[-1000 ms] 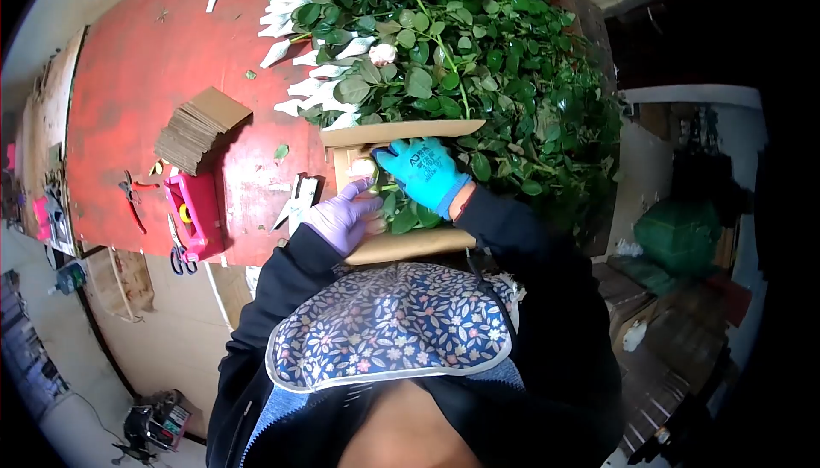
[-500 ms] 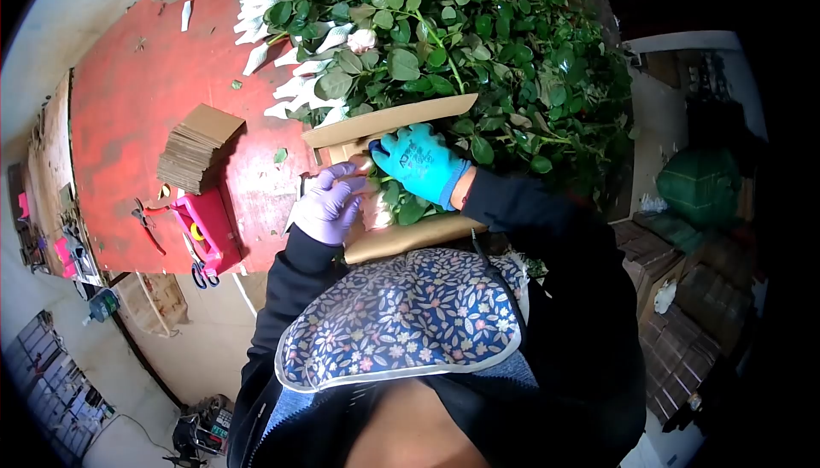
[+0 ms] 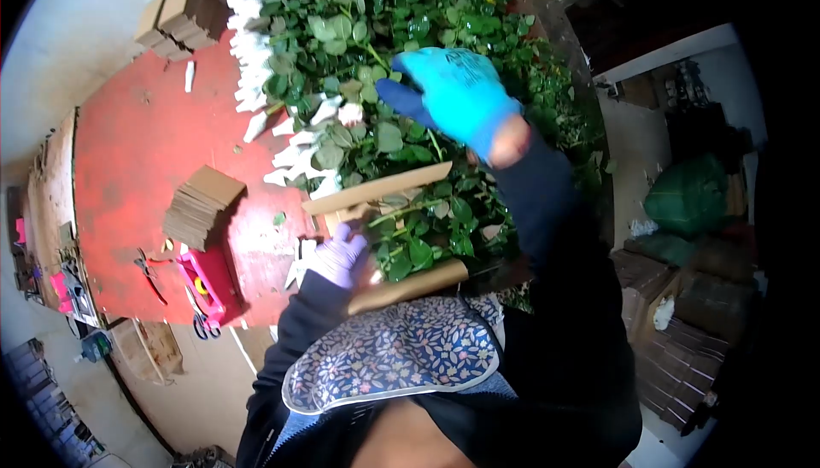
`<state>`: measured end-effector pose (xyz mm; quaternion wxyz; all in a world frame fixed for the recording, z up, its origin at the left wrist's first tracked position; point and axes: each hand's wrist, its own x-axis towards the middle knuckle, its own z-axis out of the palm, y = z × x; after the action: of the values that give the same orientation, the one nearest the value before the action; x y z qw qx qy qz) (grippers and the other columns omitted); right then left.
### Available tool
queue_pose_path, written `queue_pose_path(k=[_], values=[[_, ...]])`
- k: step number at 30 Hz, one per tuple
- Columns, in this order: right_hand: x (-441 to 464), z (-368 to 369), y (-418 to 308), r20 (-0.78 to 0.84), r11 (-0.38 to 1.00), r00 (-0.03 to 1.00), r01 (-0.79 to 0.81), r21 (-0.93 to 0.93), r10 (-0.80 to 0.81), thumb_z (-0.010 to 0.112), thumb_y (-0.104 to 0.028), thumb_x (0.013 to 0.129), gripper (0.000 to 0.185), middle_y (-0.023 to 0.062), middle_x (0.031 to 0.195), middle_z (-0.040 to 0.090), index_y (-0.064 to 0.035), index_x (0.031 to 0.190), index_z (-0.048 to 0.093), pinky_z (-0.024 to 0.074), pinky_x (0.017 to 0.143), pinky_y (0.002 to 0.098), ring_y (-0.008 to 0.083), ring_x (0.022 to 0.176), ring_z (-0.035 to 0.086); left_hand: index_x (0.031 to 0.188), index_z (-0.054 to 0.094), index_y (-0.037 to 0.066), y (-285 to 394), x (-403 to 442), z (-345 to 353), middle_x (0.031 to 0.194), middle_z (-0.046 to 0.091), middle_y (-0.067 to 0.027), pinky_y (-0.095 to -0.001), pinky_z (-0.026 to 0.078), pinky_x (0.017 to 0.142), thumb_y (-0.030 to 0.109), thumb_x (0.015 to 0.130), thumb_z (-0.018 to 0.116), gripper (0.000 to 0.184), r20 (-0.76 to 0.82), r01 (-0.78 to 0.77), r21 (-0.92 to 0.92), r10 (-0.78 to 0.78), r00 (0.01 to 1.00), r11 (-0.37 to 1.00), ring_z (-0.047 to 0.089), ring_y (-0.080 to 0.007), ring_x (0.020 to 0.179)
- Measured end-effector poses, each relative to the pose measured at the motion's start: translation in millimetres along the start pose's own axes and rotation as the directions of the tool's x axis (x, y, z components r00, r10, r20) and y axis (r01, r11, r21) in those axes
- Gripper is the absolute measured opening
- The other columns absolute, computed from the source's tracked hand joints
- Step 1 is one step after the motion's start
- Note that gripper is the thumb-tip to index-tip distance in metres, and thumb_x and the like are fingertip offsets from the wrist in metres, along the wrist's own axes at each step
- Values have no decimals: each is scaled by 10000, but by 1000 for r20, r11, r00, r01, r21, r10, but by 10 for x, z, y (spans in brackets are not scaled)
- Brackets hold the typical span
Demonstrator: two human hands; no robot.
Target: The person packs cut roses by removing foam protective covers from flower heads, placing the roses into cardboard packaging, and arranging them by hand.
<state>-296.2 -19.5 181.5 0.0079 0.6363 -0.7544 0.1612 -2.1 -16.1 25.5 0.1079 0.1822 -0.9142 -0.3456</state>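
A cardboard wrapper (image 3: 380, 190) lies folded open at the table's near edge, with green leafy rose stems (image 3: 420, 250) inside it. At its left end, my left hand (image 3: 339, 256), in a purple glove, has its fingers bent together; what they hold is hidden. My right hand (image 3: 457, 96), in a blue glove, is raised over a large pile of roses (image 3: 389, 137), thumb apart from the fingers and nothing visible between them. A pale pink rose head (image 3: 350, 114) shows at the pile's left side, among many white sleeved heads (image 3: 249, 67).
On the red table (image 3: 128, 160) stand a stack of cardboard pieces (image 3: 202, 207) and a pink holder (image 3: 209, 284) with scissors (image 3: 203, 326). Red-handled pruners (image 3: 151, 276) lie beside them. More cardboard stacks (image 3: 184, 20) sit at the back left. A green bundle (image 3: 688, 193) is off to the right.
My right hand has left the wrapper and moved up and right over the rose pile, its thumb now spread. My left hand stays at the wrapper's left end. The camera view has shifted.
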Motion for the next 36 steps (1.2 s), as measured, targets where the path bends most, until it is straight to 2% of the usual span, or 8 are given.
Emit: queue_pose_path(k=[4,16,22,24,25,26,29,36], values=[[312,711,601,522,966,813,-196,-171,257,572,-637,844,626,174,929,683,-32,961,682,514,764,464,377,850,647,1022,608,93,69,-11,-91,1128,561,-174,-408,543,687,45,813,641,217,12,11,-15,-11,1000,1000,644,-373,815],[124,526,1324,363,723,913,-379,578,188,660,-188,890,281,135,1003,722,18,1080,646,514,758,347,224,862,676,1055,624,125,23,-47,-64,1021,531,-152,-403,524,643,26,780,668,296,-49,2,-98,-7,999,995,627,-352,740],[-295,60,1600,230,795,947,-315,519,225,586,-181,959,342,118,1034,714,21,1235,610,511,789,288,142,924,664,1078,633,122,35,-54,-90,1056,544,-158,-402,529,681,23,785,653,310,29,71,-95,-68,997,993,633,-353,787],[-445,60,1713,291,532,895,-436,726,337,541,-174,981,307,91,1033,716,-14,1229,626,514,787,285,142,905,666,1076,635,119,47,-48,-117,1042,544,-156,-400,528,680,23,786,654,307,44,79,-79,-76,996,994,632,-355,783],[-521,-9,1731,309,808,917,-375,456,251,529,-165,975,289,71,1024,717,-66,1218,650,520,763,284,159,880,671,1072,637,115,61,-44,-129,1035,547,-154,-398,529,688,23,787,654,300,54,95,-73,-92,994,993,634,-358,792],[-606,148,1867,220,809,969,-218,546,112,540,-143,953,276,70,1003,711,-98,1200,653,530,711,308,195,830,670,1072,637,115,64,-41,-127,1035,547,-154,-398,529,688,23,787,654,300,52,96,-72,-92,994,993,634,-358,792],[-716,205,1869,433,936,900,197,-290,-55,524,-82,913,261,74,920,666,-111,1147,637,525,664,378,268,788,648,1072,639,112,102,-46,-140,1034,548,-152,-401,530,694,27,788,657,297,47,105,-59,-103,994,993,637,-357,802],[-744,231,2145,568,836,820,259,-484,75,661,-166,852,360,124,1028,666,-111,1204,612,527,766,436,326,907,651,1072,640,105,120,-43,-171,1101,566,-147,-393,540,700,30,784,664,298,71,124,-29,-121,990,992,648,-352,805]])
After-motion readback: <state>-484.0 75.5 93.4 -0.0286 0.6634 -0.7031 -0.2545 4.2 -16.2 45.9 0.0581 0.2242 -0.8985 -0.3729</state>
